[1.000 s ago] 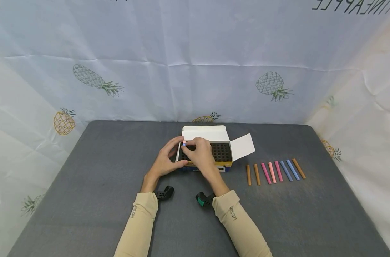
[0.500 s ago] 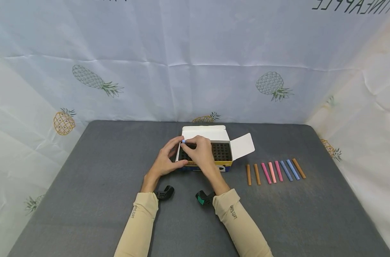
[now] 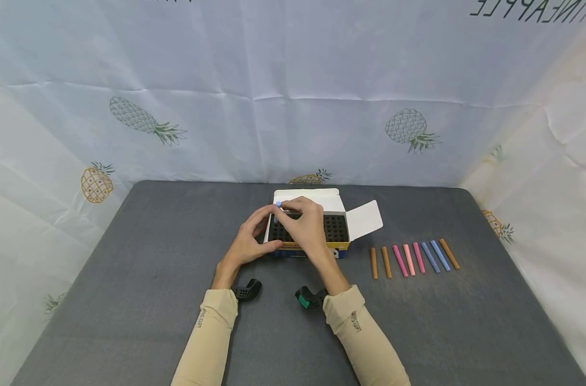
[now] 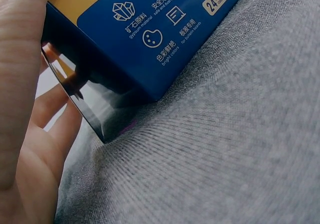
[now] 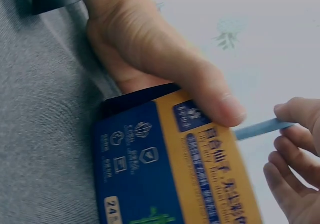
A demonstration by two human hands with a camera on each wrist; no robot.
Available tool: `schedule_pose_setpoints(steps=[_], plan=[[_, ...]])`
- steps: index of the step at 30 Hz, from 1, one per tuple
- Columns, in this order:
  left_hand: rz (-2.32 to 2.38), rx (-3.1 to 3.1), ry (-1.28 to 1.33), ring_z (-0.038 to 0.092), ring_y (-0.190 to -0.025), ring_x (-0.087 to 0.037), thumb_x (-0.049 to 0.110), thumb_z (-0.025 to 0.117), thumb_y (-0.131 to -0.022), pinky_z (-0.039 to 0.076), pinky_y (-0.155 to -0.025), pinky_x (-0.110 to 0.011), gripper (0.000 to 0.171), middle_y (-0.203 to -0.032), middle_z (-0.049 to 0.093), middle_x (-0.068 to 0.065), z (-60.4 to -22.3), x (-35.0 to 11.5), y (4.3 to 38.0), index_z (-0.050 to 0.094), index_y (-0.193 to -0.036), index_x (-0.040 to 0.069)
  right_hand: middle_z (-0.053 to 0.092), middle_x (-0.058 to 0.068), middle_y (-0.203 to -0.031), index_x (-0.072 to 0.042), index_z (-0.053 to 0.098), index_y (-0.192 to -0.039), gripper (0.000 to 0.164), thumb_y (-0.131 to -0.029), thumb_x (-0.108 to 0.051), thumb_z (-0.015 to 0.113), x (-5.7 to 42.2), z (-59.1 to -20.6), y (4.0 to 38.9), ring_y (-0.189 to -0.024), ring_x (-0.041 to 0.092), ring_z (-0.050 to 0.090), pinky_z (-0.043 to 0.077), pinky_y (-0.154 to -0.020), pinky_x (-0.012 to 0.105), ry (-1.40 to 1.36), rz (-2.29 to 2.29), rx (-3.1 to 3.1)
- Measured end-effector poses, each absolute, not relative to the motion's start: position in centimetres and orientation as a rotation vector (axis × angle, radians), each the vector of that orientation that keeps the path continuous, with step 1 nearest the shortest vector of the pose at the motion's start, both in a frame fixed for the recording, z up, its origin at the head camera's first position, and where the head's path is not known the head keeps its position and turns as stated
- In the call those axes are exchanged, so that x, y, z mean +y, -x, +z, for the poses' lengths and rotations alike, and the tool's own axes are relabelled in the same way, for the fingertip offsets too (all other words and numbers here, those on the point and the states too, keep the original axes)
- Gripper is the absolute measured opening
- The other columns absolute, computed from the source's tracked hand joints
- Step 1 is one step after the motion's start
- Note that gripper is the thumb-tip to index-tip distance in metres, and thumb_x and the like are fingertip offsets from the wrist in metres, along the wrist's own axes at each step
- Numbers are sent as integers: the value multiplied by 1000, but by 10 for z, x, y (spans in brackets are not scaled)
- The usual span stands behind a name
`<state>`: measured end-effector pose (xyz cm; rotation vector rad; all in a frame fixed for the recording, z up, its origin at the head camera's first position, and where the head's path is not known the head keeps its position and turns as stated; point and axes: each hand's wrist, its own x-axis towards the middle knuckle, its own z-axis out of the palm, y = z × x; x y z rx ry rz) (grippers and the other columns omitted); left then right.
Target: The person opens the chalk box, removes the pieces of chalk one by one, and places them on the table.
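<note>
An open chalk box (image 3: 338, 246), blue and yellow with a dark grid of holes inside, stands near the middle of the table. My left hand (image 3: 248, 241) grips its left end, thumb at the front face and fingers towards the back. In the left wrist view, the fingers (image 4: 37, 149) lie behind a side flap of the box. Between thumb and fingertips, my right hand (image 3: 306, 225) pinches a blue chalk stick (image 5: 262, 129) over the box's left part. The right wrist view shows the stick's lower end hidden behind the box and the left thumb (image 5: 220, 103).
To the right of the box lie several chalk sticks in a row, including brown (image 3: 373, 262), pink (image 3: 409, 259) and blue (image 3: 439, 254) ones. The white lid (image 3: 317, 197) stands open at the back, and a white flap (image 3: 365, 221) sticks out right.
My right hand has risen slightly and shifted right with the blue chalk, which now shows more of its length. A pink tip seen beside it one second ago is out of sight. The left hand stays put.
</note>
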<state>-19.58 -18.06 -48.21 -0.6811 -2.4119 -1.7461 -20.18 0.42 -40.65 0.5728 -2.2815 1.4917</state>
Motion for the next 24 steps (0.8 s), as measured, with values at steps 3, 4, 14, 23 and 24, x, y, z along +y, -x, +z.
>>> schedule_pose_setpoints(steps=[3,4,14,23,24], plan=[[-1738,-2430,666,35,-153,-38,11,83,-85,37,-120,-62,82,-164,37,-11,-482,-180,196,44,-156,16,77,17,-95,0,82,-100,19,-89,-15,81,7,-402,199,-89,30,74,64,-83,41,-577,1515,-2268],[-1736,-2432,664,35,-153,-38,12,83,-85,37,-120,-63,81,-164,37,-11,-481,-180,195,44,-156,17,77,16,-95,0,82,-100,19,-89,-15,81,8,-401,198,-90,30,74,64,-83,41,-579,1523,-2266],[-1739,-2399,684,36,-152,-37,2,82,-83,36,-120,-63,82,-163,38,-13,-483,-181,196,45,-154,14,77,13,-96,-3,83,-98,17,-90,-18,80,16,-393,189,-91,27,73,62,-84,40,-630,1510,-2303],[-1743,-2406,691,37,-152,-35,5,83,-84,38,-121,-57,81,-164,37,-11,-481,-180,195,44,-155,13,76,10,-94,-5,83,-94,16,-89,-19,80,23,-388,175,-89,24,71,60,-79,39,-619,1495,-2320],[-1741,-2408,687,36,-153,-35,4,83,-84,38,-121,-57,82,-164,37,-11,-481,-180,195,44,-155,13,77,10,-94,-5,83,-94,15,-89,-20,81,24,-387,173,-88,24,70,59,-78,37,-621,1490,-2323]])
